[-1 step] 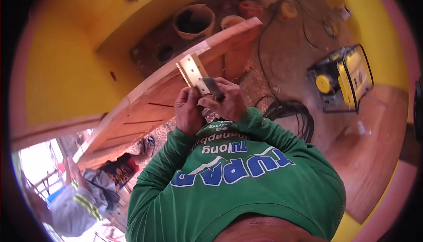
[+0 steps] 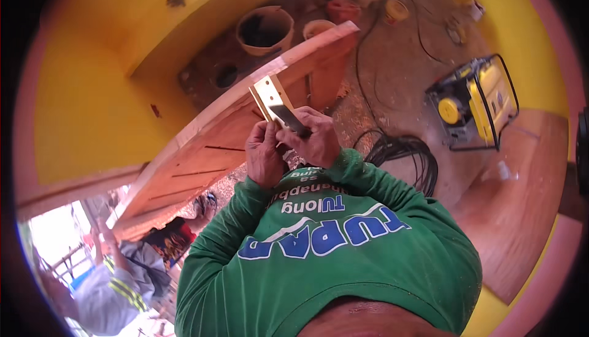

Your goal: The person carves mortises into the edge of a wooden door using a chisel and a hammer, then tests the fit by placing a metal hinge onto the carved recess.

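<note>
My left hand (image 2: 264, 158) pinches the near end of a gold-coloured metal hinge (image 2: 269, 93), which has screw holes along its leaf. My right hand (image 2: 319, 142) is closed on a dark, flat, narrow strip (image 2: 290, 120), whose exact kind I cannot make out. The strip lies slantwise over the hinge's near part and hides some of it. Both hands are close together in front of my green sleeves and shirt. Just beyond the hinge, a wooden panelled door (image 2: 190, 150) stands on its long edge.
A yellow and black generator (image 2: 485, 101) is at the right, with coiled black cable (image 2: 408, 156) nearby. Buckets (image 2: 265, 30) stand beyond the door. Wood shavings litter the floor. Another person in a grey shirt (image 2: 101, 297) is at the lower left.
The dark strip in my right hand has swung and now shows more of its length across the hinge. The hinge has shifted slightly to the right. The view has moved a little.
</note>
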Demonstrator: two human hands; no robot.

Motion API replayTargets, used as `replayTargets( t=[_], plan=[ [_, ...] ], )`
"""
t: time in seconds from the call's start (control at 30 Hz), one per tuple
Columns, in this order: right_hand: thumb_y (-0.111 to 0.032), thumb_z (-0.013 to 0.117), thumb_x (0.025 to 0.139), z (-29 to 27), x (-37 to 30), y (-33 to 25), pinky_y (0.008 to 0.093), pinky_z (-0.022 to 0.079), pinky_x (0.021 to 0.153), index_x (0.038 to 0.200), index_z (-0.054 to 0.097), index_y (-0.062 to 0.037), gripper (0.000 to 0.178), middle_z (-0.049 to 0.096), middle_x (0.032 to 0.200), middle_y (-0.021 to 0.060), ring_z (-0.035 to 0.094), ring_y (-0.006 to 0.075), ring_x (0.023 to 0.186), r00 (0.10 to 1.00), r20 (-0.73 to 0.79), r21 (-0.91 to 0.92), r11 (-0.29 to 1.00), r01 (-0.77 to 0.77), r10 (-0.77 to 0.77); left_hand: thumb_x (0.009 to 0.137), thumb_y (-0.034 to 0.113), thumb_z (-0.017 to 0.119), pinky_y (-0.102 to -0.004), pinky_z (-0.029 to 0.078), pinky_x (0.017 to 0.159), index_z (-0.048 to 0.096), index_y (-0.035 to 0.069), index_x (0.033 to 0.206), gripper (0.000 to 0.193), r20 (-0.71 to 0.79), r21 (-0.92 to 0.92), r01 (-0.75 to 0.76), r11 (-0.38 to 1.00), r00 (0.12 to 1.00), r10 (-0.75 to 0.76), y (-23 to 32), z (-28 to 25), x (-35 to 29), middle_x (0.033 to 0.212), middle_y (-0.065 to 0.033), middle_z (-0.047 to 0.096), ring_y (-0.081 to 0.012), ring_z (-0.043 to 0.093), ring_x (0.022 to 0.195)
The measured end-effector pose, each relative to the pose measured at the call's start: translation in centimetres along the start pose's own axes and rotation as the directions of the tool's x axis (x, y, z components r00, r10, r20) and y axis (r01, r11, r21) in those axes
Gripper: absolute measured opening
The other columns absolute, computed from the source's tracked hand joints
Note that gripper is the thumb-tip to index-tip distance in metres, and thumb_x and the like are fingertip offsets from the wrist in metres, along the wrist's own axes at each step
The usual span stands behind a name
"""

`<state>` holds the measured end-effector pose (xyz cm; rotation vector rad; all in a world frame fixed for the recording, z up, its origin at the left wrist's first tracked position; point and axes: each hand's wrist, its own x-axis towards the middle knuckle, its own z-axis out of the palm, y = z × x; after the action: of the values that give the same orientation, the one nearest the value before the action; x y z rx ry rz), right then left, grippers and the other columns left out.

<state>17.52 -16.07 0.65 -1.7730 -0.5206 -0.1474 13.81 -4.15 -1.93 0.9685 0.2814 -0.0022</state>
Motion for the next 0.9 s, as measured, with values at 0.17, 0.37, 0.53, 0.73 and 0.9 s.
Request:
replayTargets(
  t=[0.17,0.37,0.53,0.73,0.9],
  plan=[
    [-0.013,0.052,0.08,-2.5,-0.6,1.7,0.0201,0.041,0.047,0.07,0.056,-0.0009,0.017,0.051,0.059,-0.0007,0.049,0.0034,0.054,0.917,-0.07,0.336,0.875,-0.348,0.392,0.078,0.016,0.06,-0.0254,0.044,0.058,0.055,-0.003,0.095,0.025,0.326,0.6,-0.178,0.78,0.945,-0.035,0.9,-0.4,2.0,0.081,-0.0046,0.058,-0.0113,0.053,0.066],
    [-0.021,0.054,0.079,-4.8,2.5,4.8,0.0214,0.036,0.037,0.069,0.057,0.0002,0.023,0.048,0.05,-0.0008,0.046,0.0063,0.041,0.866,0.214,-0.003,0.887,-0.461,0.451,0.076,0.013,0.059,-0.024,0.042,0.059,0.059,-0.004,0.086,0.02,0.784,0.591,-0.807,-0.003,0.574,0.236,4.3,-2.1,9.0,0.072,-0.0029,0.06,-0.0081,0.053,0.068],
    [-0.024,0.06,0.076,-3.6,6.9,6.4,0.0211,0.037,0.036,0.077,0.06,-0.0009,0.023,0.05,0.053,-0.0003,0.047,0.0056,0.042,0.751,0.38,0.065,0.795,-0.603,0.539,0.076,0.013,0.059,-0.024,0.043,0.057,0.062,-0.003,0.081,0.017,0.636,0.709,-0.537,0.457,0.767,-0.085,3.0,-2.5,13.2,0.067,-0.0027,0.06,-0.0073,0.052,0.061],
    [-0.029,0.072,0.065,0.5,6.0,13.5,0.024,0.041,0.041,0.091,0.054,0.0012,0.044,0.053,0.063,0.0024,0.048,0.009,0.045,0.671,-0.308,0.073,0.72,-0.69,0.674,0.073,0.017,0.061,-0.0285,0.046,0.06,0.064,0.002,0.081,0.017,0.238,0.897,-0.251,0.365,0.968,0.081,0.8,-1.4,16.2,0.067,-0.0102,0.063,-0.0141,0.059,0.061],
    [-0.03,0.073,0.064,4.0,5.7,12.9,0.0302,0.041,0.037,0.074,0.051,-0.0019,0.037,0.053,0.054,0.0059,0.047,0.0158,0.038,0.513,-0.334,0.467,0.612,-0.638,0.791,0.069,0.027,0.063,-0.034,0.047,0.067,0.066,0.007,0.08,0.023,0.231,0.963,-0.245,0.108,0.965,0.125,0.9,-1.8,16.9,0.073,-0.0147,0.062,-0.0269,0.062,0.07]
  ],
)
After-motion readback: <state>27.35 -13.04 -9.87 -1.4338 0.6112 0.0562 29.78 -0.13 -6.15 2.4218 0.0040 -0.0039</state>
